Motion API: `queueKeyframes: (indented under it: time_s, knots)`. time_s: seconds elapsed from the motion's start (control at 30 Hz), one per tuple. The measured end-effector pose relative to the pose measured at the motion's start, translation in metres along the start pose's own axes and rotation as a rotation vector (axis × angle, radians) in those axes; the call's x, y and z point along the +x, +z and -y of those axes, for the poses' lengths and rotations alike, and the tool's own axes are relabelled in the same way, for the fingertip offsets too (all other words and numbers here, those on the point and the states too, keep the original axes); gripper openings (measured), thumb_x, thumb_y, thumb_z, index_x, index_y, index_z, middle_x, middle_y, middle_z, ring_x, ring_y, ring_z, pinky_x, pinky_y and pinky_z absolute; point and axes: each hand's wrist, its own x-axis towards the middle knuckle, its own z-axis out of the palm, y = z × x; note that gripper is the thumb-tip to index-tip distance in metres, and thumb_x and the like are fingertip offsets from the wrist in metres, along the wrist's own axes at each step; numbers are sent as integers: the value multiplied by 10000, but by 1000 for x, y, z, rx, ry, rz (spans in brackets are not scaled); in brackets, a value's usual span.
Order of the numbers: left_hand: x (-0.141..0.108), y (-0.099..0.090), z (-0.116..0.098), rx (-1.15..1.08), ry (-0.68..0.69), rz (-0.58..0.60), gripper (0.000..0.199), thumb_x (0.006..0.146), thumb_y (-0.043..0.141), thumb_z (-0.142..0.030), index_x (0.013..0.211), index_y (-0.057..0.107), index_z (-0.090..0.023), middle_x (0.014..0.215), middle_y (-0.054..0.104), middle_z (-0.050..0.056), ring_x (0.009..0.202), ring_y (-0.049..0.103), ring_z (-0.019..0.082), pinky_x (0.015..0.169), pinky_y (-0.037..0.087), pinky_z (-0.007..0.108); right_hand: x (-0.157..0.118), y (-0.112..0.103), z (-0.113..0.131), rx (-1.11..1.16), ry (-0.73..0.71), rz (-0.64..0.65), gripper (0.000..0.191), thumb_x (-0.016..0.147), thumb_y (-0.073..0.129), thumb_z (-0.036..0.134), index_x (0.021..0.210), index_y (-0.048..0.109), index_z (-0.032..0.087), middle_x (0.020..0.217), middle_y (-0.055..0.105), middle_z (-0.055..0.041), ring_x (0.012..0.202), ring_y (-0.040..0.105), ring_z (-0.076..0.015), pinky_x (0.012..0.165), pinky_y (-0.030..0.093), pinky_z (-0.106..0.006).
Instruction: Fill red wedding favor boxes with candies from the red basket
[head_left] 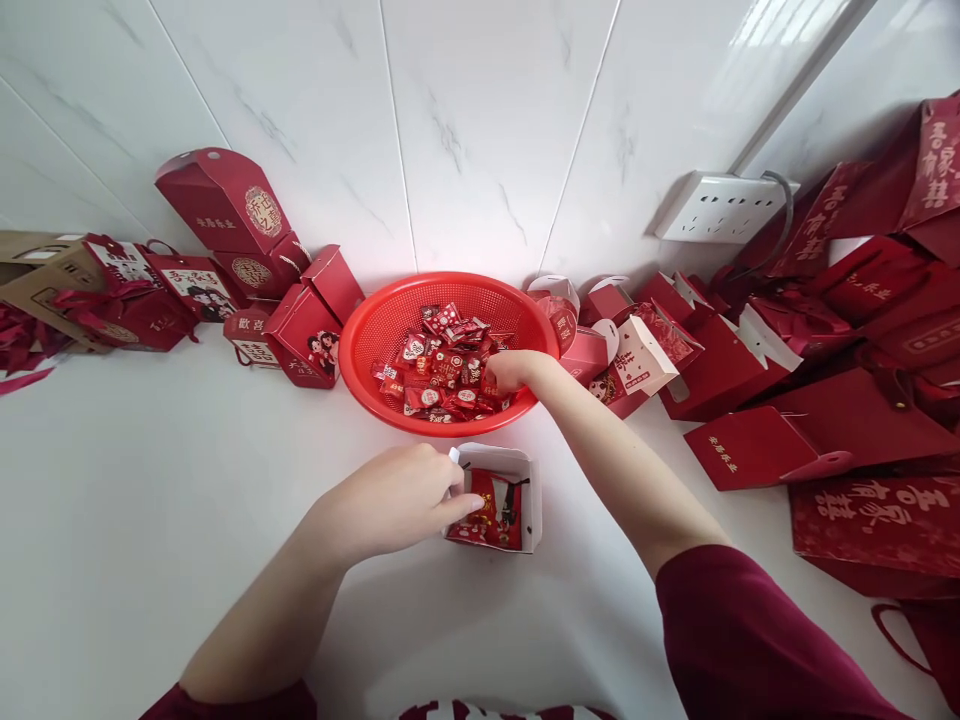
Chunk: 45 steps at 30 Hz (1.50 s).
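Observation:
A red plastic basket point(450, 431) with fine holes stands against the wall, with many red-wrapped candies point(447, 366) inside. My right hand point(511, 372) reaches over its right rim. The fingers are bent down among the candies, and their tips are hidden, so what they pinch does not show. In front of the basket sits a small open box point(534, 505) with pale inner walls and some red wrapped pieces point(491, 505) in it. My left hand point(401, 500) grips its left side, the thumb reaching over the opening and the fingers at the wall.
Red gift boxes point(304, 335) stand left of the basket, beside a brown cardboard box point(52, 285). Many more red boxes point(739, 375) crowd the right side, some with raised lids. A white power strip point(726, 208) with a grey cable is on the tiled wall point(472, 130).

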Motion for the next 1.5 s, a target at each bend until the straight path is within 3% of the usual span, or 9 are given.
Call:
queueKeyframes:
  time_s: [0.1,0.23,0.33,0.47,0.6,0.83,1.2,1.4,1.5]
  knots:
    - [0,-3,-2,-10,14,-10,436,944,473,-388,570,577,-191,585,564,12,514,478,144,501,227,298,-10,-2,-2,90,-68,-121,24,760,693,127,762,718,126,780,722,-85,749,647,-196,684,458,-285]
    - [-1,-7,-6,-12,40,-11,455,951,449,-356,538,525,-181,541,500,3,484,423,130,485,192,304,-44,-1,5,262,-171,-352,237,912,521,210,1043,710,150,997,731,-71,897,649,-183,768,465,-268]
    - [-3,-11,-5,-14,20,-68,513,957,444,-415,503,423,-178,499,449,-5,447,362,116,462,190,301,-81,7,15,498,-280,-426,288,968,471,307,1071,687,147,919,713,-52,808,647,-152,716,506,-268]
    - [-5,-16,-4,-120,-43,-264,549,953,469,-532,536,407,-180,494,423,-22,455,355,103,452,216,279,-131,16,30,961,-513,-455,246,899,658,402,890,703,160,779,667,-22,692,604,-131,648,511,-268]
    - [-2,-16,-6,-483,58,-414,395,896,610,-528,715,526,-188,634,510,-36,519,442,87,468,342,229,-164,18,44,1021,-587,-408,259,913,668,398,792,670,170,704,620,-6,641,556,-118,605,472,-257]
    - [2,-6,-5,-908,234,-216,373,998,475,-475,816,599,-175,659,586,-8,475,490,72,420,376,203,-177,19,48,974,-690,-354,313,1008,528,380,778,600,180,723,557,-4,677,521,-125,639,443,-268]
    - [0,-7,-3,-779,235,-190,375,1025,399,-451,908,599,-156,758,611,12,568,539,97,473,405,227,-177,17,43,933,-674,-385,321,1033,477,354,799,587,166,737,565,-8,703,536,-121,680,446,-256]
    - [-5,-21,3,-142,110,-145,443,1013,405,-432,658,424,-169,600,452,-27,542,403,90,516,266,278,-184,14,41,470,-512,-131,271,974,506,255,763,646,158,672,591,10,595,475,-100,574,359,-247]
    - [-4,-22,7,59,78,-85,426,1009,394,-407,656,419,-169,624,486,-22,561,405,98,546,264,293,-177,19,46,311,-338,-173,298,928,521,253,657,614,171,582,523,29,526,388,-93,517,278,-264]
